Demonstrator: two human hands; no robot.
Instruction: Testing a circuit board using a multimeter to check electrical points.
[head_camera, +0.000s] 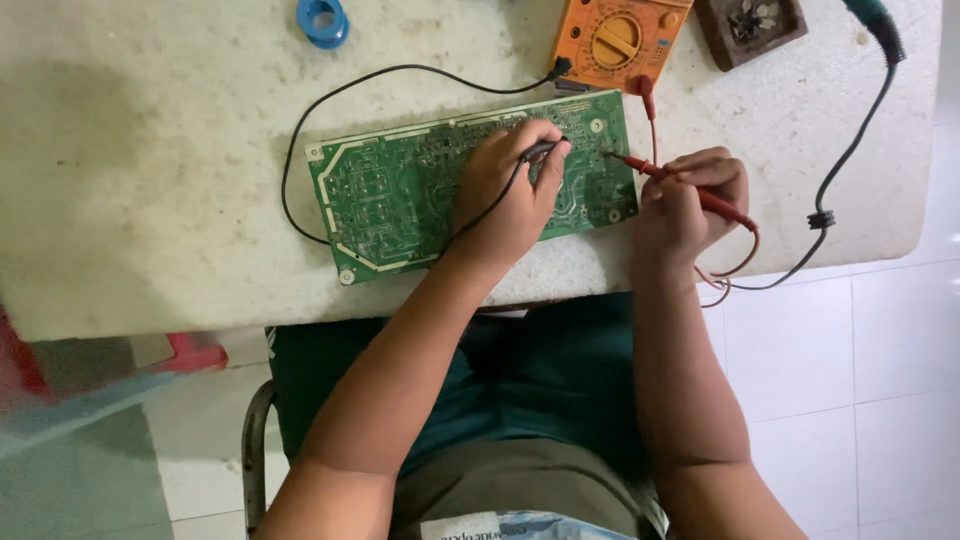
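Note:
A green circuit board (385, 195) lies solder side up on a white table (150, 150). My left hand (510, 190) rests on the board and grips a black test probe (540, 151), tip down on the board's upper middle. My right hand (690, 205) sits just off the board's right edge, holding a red test probe (655, 172) whose tip touches the board near its right end. Both probe leads run to an orange multimeter (615, 40) at the table's far edge.
A blue ring-shaped spool (322, 20) lies at the far left of the table. A dark square tray of small parts (750, 25) sits right of the meter. A black cable (850, 150) with a green handle (875, 20) crosses the right side. White floor tiles lie below.

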